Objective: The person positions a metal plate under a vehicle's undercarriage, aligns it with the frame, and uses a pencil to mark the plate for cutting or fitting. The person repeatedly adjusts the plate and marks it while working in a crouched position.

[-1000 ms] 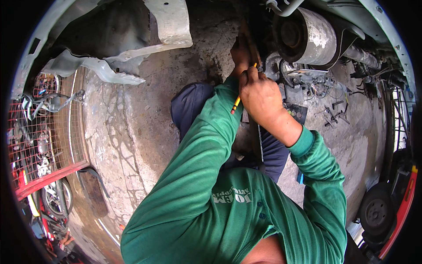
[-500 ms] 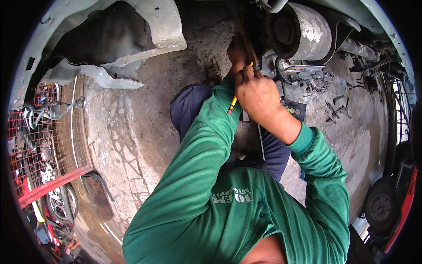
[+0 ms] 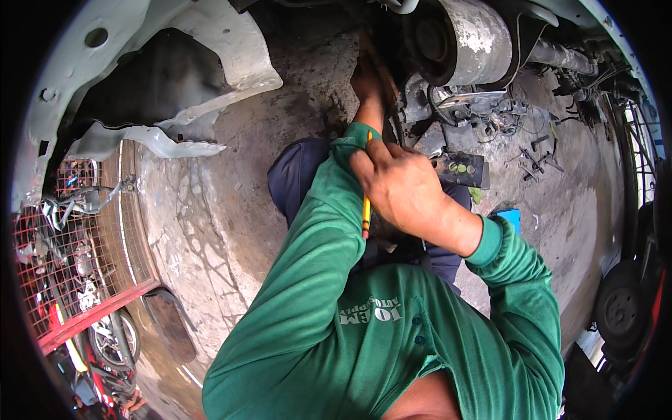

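My right hand (image 3: 407, 187) is closed on a yellow pencil (image 3: 367, 203), whose eraser end points down toward me. This hand is over my left forearm, close to the green cuff. Farther forward, my left hand (image 3: 368, 82) reaches into shadow beside a long, brownish metal bar (image 3: 386, 73). It seems to touch the bar, but its fingers are too dark to make out. A dark metal plate with round holes (image 3: 460, 169) shows just beyond my right hand, above my right knee.
A scuffed metal cylinder (image 3: 483, 42) hangs from the vehicle ahead. Bent sheet metal (image 3: 161, 140) juts in at the left. Loose tools (image 3: 535, 164) and wiring (image 3: 514, 115) lie on the concrete at right, with a blue object (image 3: 509, 219). Red wire mesh (image 3: 105, 259) stands left.
My right hand has drawn back toward me with the pencil, from near the bar to over my left forearm. More of the holed plate and the blue object now show.
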Tool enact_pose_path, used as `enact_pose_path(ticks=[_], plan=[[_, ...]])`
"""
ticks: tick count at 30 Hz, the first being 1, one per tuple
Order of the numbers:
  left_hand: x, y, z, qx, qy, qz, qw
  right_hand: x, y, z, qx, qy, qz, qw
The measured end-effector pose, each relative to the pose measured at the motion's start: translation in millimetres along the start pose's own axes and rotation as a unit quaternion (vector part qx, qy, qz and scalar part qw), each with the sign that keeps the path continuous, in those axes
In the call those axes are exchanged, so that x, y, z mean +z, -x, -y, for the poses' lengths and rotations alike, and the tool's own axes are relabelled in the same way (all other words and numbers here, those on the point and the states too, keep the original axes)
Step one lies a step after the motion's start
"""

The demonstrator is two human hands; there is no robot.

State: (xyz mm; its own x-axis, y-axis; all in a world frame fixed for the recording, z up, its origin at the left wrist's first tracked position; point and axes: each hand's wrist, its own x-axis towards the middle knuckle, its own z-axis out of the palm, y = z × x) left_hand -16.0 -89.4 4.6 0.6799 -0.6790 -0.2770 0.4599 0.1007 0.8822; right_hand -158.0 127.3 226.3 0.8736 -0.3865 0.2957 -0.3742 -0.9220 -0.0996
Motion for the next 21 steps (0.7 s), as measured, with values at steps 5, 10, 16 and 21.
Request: enact_pose_path(ticks=[5, 10, 16, 21], plan=[[2.1, 9.1, 3.3, -0.033, -0.002, 0.021, 0.999, -36.6, 36.0, -20.0, 0.018, -0.230, 0.018, 0.973], [2.1, 21.8, 0.4, -0.063, 0.055, 0.021, 0.996, -83.6, 99.0, -84.4, 0.164, -0.515, -0.068, 0.839], [-22.1, -36.6, 14.5, -0.037, 0.083, 0.062, 0.994, -39.2, 164.7, -210.5, 0.181, -0.731, -0.395, 0.526], [-28.4, -18.7, 17.2, -0.085, 0.076, 0.082, 0.990, 10.5, 144.3, -295.6, 0.418, -0.653, -0.483, 0.406]])
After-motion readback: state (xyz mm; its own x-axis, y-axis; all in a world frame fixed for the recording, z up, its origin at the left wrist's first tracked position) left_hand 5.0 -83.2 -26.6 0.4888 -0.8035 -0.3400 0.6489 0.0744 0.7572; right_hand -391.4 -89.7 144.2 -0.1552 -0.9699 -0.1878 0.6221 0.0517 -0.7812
